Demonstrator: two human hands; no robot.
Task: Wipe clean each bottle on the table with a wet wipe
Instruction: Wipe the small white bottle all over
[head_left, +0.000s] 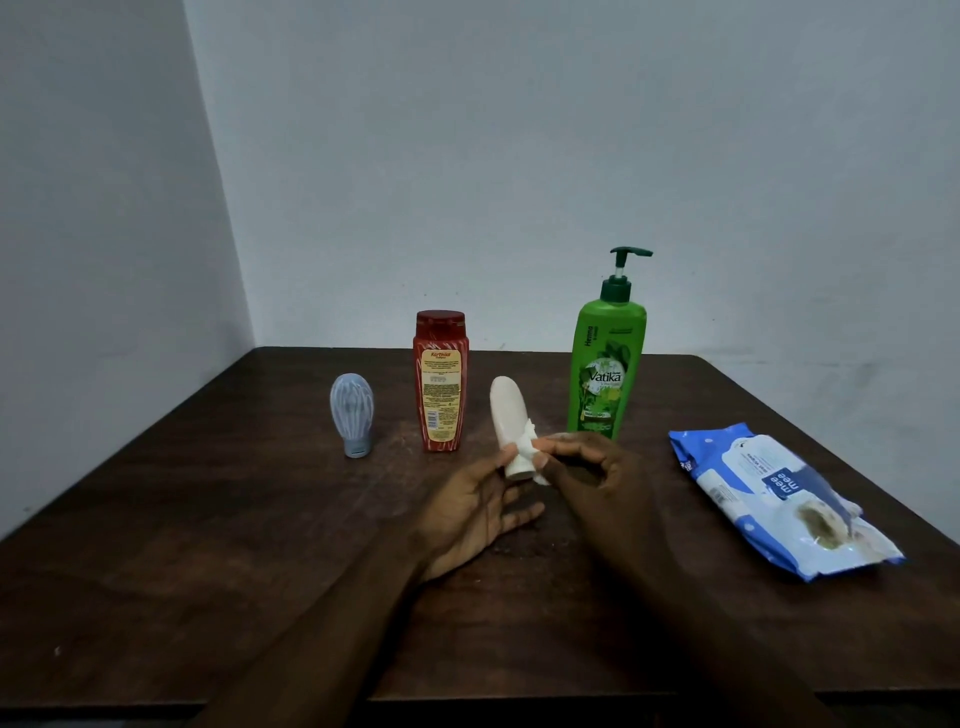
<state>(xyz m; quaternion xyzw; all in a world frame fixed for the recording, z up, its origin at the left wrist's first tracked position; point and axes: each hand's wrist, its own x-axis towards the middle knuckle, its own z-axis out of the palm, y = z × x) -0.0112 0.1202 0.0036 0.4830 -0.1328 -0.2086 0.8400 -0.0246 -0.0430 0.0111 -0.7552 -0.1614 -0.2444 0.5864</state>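
A small cream bottle (510, 410) is held cap-down above the middle of the dark wooden table (218, 519). My left hand (478, 512) pinches its lower end from the left. My right hand (592, 473) pinches a white wet wipe (529, 448) against the bottle's lower right side. A red bottle (439, 382) stands behind and to the left. A pale blue bottle (352, 413) stands on its cap farther left. A tall green pump bottle (607, 364) stands behind my right hand.
A blue and white pack of wet wipes (779, 499) lies flat on the right side of the table, its flap peeled open. Grey walls meet in a corner behind the table's far left. The table's front edge runs just below my forearms.
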